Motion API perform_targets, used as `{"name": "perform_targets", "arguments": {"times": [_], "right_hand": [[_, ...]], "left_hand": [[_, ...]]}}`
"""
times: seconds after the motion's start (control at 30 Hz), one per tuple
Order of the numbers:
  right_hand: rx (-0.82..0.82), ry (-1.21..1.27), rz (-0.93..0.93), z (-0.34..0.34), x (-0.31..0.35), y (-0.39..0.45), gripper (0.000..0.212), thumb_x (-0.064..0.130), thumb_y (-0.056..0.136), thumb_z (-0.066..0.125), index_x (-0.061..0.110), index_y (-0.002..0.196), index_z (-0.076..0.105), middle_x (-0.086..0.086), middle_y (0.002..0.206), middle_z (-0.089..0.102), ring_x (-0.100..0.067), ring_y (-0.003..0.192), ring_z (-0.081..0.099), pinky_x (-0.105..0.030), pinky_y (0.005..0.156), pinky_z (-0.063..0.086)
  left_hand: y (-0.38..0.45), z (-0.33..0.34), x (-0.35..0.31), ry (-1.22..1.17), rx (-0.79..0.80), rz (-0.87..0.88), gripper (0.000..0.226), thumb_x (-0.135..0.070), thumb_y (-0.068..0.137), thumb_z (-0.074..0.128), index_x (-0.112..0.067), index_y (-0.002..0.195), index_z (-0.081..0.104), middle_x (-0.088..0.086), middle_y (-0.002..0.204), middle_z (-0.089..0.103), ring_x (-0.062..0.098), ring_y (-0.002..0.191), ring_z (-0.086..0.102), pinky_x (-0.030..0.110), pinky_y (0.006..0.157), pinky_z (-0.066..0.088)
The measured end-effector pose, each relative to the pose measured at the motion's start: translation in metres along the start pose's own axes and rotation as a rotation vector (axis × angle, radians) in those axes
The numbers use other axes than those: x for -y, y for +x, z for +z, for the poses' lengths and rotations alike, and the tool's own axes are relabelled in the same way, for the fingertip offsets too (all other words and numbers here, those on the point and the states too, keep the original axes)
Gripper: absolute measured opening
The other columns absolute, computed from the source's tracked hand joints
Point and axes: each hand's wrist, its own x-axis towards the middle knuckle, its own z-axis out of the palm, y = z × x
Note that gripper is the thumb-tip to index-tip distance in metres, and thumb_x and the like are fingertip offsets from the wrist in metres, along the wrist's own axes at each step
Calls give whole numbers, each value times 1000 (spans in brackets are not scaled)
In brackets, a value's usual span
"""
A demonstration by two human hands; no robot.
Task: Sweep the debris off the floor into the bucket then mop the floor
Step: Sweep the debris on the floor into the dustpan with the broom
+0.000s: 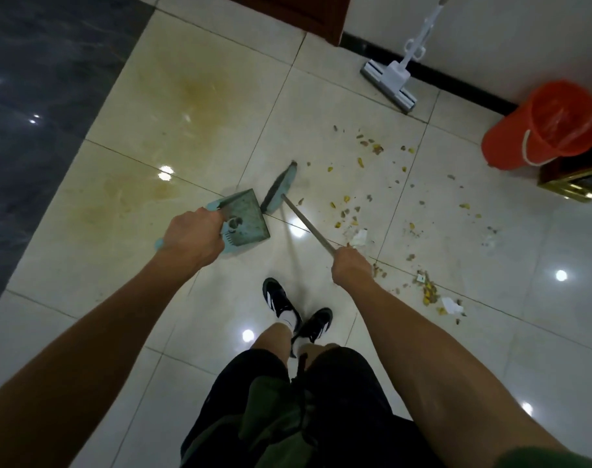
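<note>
Tiled floor (193, 106), glossy, yellowish stain ahead of left hand (191, 236). Orange bucket (544, 125) far beyond right hand (352, 266), by the wall; sponge mop (390, 82) leaning there too. Left hand curled round teal dustpan (245, 214) handle. Right hand gripping broom (281, 189) stick, head just beside dustpan. Debris (358, 197) scattered ahead and right of right hand.

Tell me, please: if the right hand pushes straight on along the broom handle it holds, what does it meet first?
Probably the broom head itself. The right hand grips the handle, which points up-left to it. The dustpan, held by the left hand, sits just beside; depth is unclear.
</note>
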Motion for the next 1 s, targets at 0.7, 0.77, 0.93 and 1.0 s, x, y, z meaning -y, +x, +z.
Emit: {"name": "perform_targets", "arguments": {"times": [0.7,0.77,0.93,1.0], "right_hand": [[-28,59,313,55,-240,-104,25,14,96,47,15,117,60,-4,103,65,-24,94,66,-32,66,44],[-38,60,319,54,-250,-109,24,15,96,47,16,117,60,-4,103,65,-23,92,66,-31,66,44],[-107,113,310,44,-258,-111,20,17,94,50,15,112,60,-2,90,59,-22,74,55,-31,64,44],[-110,107,293,39,-257,-110,21,16,93,50,15,111,60,-3,90,59,-22,72,53,-31,64,44]], "left_hand": [[-29,5,-150,71,-42,239,21,-18,82,59,-25,101,66,1,79,54,29,80,65,31,64,45],[-33,-2,-160,74,-50,246,18,-18,83,60,-24,99,66,3,81,56,30,81,64,33,66,47],[-37,-18,-168,60,-77,255,15,-18,85,59,-23,97,66,6,87,64,30,79,64,35,68,50],[-34,-22,-165,62,-86,250,14,-19,85,59,-23,96,66,3,81,59,28,72,58,33,65,47]]}}
